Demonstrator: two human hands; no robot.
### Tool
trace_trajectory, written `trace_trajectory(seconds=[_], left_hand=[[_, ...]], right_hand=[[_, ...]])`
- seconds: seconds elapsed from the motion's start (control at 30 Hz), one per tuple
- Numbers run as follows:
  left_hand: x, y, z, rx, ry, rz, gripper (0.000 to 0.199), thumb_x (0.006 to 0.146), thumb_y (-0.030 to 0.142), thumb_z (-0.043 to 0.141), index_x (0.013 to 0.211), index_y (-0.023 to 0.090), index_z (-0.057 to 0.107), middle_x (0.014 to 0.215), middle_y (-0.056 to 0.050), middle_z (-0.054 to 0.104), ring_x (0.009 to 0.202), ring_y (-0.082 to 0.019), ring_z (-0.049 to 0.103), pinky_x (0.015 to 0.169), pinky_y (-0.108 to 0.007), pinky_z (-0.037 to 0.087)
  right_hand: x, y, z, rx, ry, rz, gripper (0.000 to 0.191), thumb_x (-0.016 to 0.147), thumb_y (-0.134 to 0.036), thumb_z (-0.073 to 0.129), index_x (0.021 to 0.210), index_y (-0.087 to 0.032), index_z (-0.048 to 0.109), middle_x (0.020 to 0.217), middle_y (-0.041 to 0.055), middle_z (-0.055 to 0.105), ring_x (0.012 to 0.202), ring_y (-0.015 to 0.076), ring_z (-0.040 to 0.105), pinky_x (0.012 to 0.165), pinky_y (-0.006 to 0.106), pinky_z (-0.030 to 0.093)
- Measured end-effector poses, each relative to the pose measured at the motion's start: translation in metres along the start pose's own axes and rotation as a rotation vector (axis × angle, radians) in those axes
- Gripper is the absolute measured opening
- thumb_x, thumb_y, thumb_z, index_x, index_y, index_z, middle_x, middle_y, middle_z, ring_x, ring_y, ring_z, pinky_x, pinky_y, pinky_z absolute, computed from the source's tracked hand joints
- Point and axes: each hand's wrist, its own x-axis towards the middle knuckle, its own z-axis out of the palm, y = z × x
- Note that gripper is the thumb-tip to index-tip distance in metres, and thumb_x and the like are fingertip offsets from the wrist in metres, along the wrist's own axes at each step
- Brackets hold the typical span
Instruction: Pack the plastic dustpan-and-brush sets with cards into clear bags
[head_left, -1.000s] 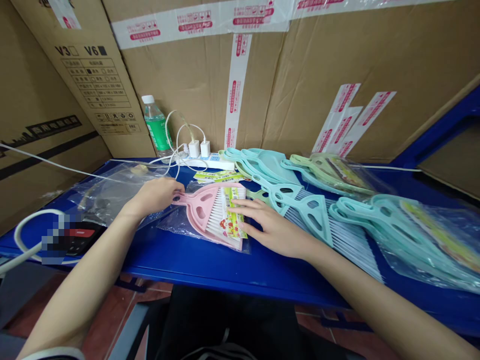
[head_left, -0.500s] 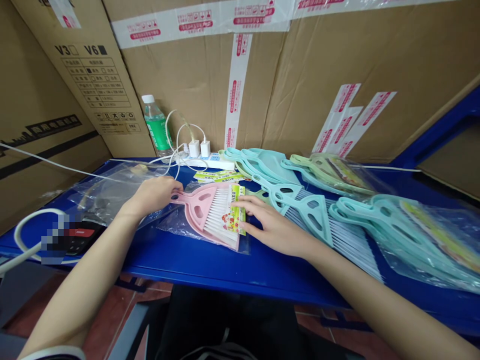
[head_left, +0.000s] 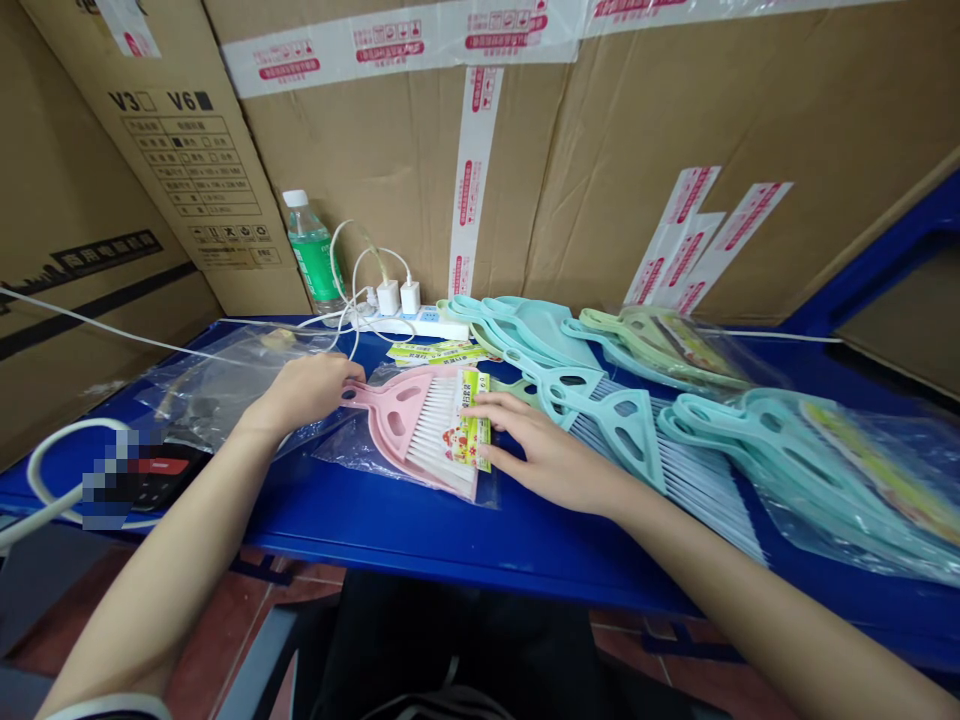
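Note:
My left hand (head_left: 315,388) is closed round the handle end of a pink dustpan (head_left: 384,422) with a white-bristled brush (head_left: 435,428) nested on it. The set lies on the blue table, with a clear plastic bag (head_left: 341,452) under and around it. Across the bristle ends is a yellow-green printed label card (head_left: 471,440). My right hand (head_left: 529,445) has its thumb and fingertips on the card's right side; the fingertips' undersides are hidden. Just beyond my right hand lie light-blue brushes (head_left: 637,425) with grey-blue bristles.
Turquoise dustpans (head_left: 547,325) lie at the back, and bagged sets (head_left: 817,460) at the right. More label cards (head_left: 427,352) lie before a white power strip (head_left: 431,325). A green-labelled bottle (head_left: 319,255) stands against cardboard (head_left: 375,150). Left are a clear bag (head_left: 217,390) and a dark device (head_left: 169,480).
The label card and brush have shifted very slightly to the left. Both hands keep almost the same position.

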Motion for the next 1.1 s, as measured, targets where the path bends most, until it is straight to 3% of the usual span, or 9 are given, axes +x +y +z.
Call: trace_trajectory(seconds=[0.23, 0.77, 1.1], left_hand=[[-0.0010, 0.0015, -0.0014, 0.009, -0.016, -0.006, 0.038, 0.083, 0.016, 0.040, 0.103, 0.026, 0.070, 0.106, -0.005, 0.074, 0.094, -0.023, 0.067, 0.072, -0.028, 0.048], [-0.0019, 0.0054, -0.0040, 0.028, -0.056, -0.032, 0.039, 0.086, 0.013, 0.039, 0.108, 0.025, 0.069, 0.112, -0.006, 0.072, 0.100, -0.024, 0.067, 0.077, -0.030, 0.050], [-0.0012, 0.0004, 0.0011, 0.008, 0.010, 0.000, 0.038, 0.085, 0.012, 0.040, 0.103, 0.025, 0.070, 0.108, -0.005, 0.073, 0.095, -0.022, 0.068, 0.073, -0.029, 0.050]], right_hand=[[0.0006, 0.0003, -0.0002, -0.020, -0.012, -0.015, 0.041, 0.092, -0.030, 0.051, 0.132, -0.031, 0.058, 0.144, 0.0088, 0.049, 0.138, 0.0273, 0.042, 0.113, 0.054, 0.032], [0.0012, -0.0017, -0.0012, -0.127, -0.021, -0.044, 0.045, 0.093, -0.031, 0.046, 0.135, -0.018, 0.056, 0.146, 0.0133, 0.050, 0.139, 0.0264, 0.041, 0.113, 0.052, 0.035], [0.0027, -0.0065, -0.0020, -0.158, -0.042, -0.018, 0.050, 0.092, -0.028, 0.046, 0.139, -0.010, 0.053, 0.149, 0.0151, 0.047, 0.141, 0.0271, 0.037, 0.115, 0.051, 0.033]])
